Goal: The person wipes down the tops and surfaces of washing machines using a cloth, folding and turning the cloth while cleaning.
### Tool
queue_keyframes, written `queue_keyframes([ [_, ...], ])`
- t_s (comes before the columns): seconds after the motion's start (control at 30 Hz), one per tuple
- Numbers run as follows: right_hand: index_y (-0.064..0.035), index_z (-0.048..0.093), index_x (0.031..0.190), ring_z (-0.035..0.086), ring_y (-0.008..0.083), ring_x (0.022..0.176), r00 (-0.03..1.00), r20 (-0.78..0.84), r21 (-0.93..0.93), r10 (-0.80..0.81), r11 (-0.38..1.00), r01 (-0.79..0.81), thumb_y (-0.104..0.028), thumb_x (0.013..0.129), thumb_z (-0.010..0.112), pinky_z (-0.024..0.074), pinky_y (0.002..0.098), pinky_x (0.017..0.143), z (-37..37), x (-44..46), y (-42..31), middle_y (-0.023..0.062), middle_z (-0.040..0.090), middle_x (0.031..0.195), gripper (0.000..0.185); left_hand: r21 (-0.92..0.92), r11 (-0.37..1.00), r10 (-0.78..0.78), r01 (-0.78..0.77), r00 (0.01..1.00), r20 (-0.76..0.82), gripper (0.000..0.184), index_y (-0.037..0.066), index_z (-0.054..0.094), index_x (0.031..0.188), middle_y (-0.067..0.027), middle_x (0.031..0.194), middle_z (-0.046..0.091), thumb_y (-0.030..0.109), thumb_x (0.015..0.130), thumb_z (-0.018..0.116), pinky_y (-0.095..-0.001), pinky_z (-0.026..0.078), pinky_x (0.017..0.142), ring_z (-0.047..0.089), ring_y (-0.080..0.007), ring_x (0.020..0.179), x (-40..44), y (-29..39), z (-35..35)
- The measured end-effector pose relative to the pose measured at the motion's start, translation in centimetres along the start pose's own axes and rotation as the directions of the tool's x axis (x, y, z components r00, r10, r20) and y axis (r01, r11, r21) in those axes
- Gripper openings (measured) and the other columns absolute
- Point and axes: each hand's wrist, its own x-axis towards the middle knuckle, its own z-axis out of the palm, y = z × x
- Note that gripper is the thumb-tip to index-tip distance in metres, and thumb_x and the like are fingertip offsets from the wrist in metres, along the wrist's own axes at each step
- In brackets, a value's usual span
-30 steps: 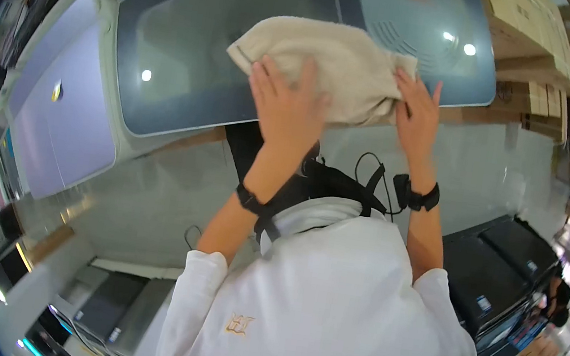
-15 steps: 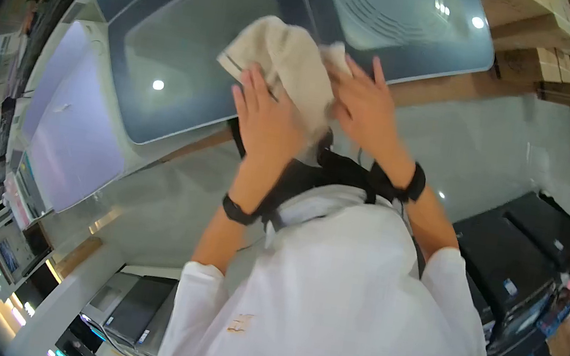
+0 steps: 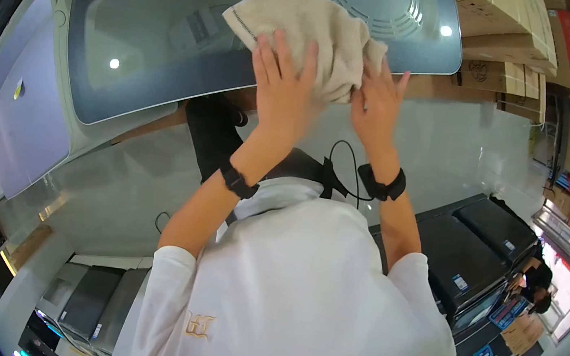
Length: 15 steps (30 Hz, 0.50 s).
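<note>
A beige cloth (image 3: 314, 25), thick like a towel, lies bunched over the front of a washing machine's dark blue-grey glass top (image 3: 160, 84). My left hand (image 3: 283, 94) rests on the cloth's lower left part, fingers spread and stretched out. At the cloth's right edge, my right hand (image 3: 379, 111) has its thumb and nearer fingers on the fabric, with the outer fingers apart. The cloth partly hides those fingertips. Black bands circle both wrists.
Another machine with a pale purple lid (image 3: 29, 106) adjoins on the left. Cardboard boxes (image 3: 496, 76) are stacked at the upper right. Black appliances (image 3: 468, 251) stand behind on the right, others (image 3: 89, 303) at lower left. A black cable (image 3: 351, 151) hangs near my legs.
The cloth is spread wider and further right across the glass. My right hand has moved down to its right edge, apart from my left hand. The camera view has shifted.
</note>
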Motion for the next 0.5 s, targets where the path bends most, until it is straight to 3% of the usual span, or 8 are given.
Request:
queue_keyframes([
  [0.07, -0.0093, 0.07, 0.134, 0.047, 0.0402, 0.149, 0.999, -0.034, -0.042, 0.031, 0.999, -0.033, -0.002, 0.091, 0.062, 0.0116, 0.0724, 0.124, 0.0, 1.6, 2.4, 0.0066, 0.067, 0.144, 0.044, -0.031, 0.999, 0.009, -0.008, 1.0, 0.019, 0.111, 0.01, 0.042, 0.162, -0.0427, 0.163, 0.023, 0.061, 0.074, 0.085, -0.0707, 0.021, 0.122, 0.022, -0.0679, 0.149, 1.5, 0.6, 0.2],
  [0.17, -0.0102, 0.066, 0.139, 0.044, 0.0405, 0.151, 0.972, -0.007, -0.089, 0.237, 0.967, -0.237, -0.003, 0.092, 0.058, 0.0102, 0.0728, 0.124, 0.1, 5.9, 4.3, 0.0071, 0.065, 0.147, 0.048, -0.074, 0.997, 0.006, -0.01, 0.999, -0.048, 0.109, 0.011, 0.041, 0.162, -0.043, 0.163, 0.023, 0.068, 0.077, 0.079, -0.0711, 0.021, 0.122, 0.02, -0.0691, 0.148, 4.4, 1.3, 1.6],
  [0.27, -0.0068, 0.066, 0.138, 0.042, 0.0413, 0.152, 0.985, -0.006, -0.198, 0.171, 0.965, -0.169, -0.002, 0.093, 0.053, 0.0097, 0.0736, 0.124, 1.8, 7.6, 4.6, 0.0084, 0.063, 0.149, 0.047, 0.001, 1.0, -0.024, 0.024, 0.999, -0.025, 0.107, 0.013, 0.042, 0.162, -0.0405, 0.164, 0.022, 0.074, 0.08, 0.073, -0.0715, 0.02, 0.122, 0.019, -0.0673, 0.15, 6.2, 2.0, 2.4],
  [0.5, -0.003, 0.067, 0.135, 0.045, 0.0417, 0.15, 0.998, 0.063, -0.092, 0.006, 0.996, 0.0, -0.002, 0.088, 0.055, 0.0102, 0.0746, 0.123, 0.5, 1.2, 0.8, 0.0088, 0.062, 0.151, 0.049, -0.089, 0.993, 0.078, -0.079, 0.997, -0.014, 0.096, 0.018, 0.044, 0.162, -0.0344, 0.165, 0.028, 0.057, 0.082, 0.081, -0.0643, 0.026, 0.123, 0.027, -0.0573, 0.152, 0.2, -1.8, -0.4],
])
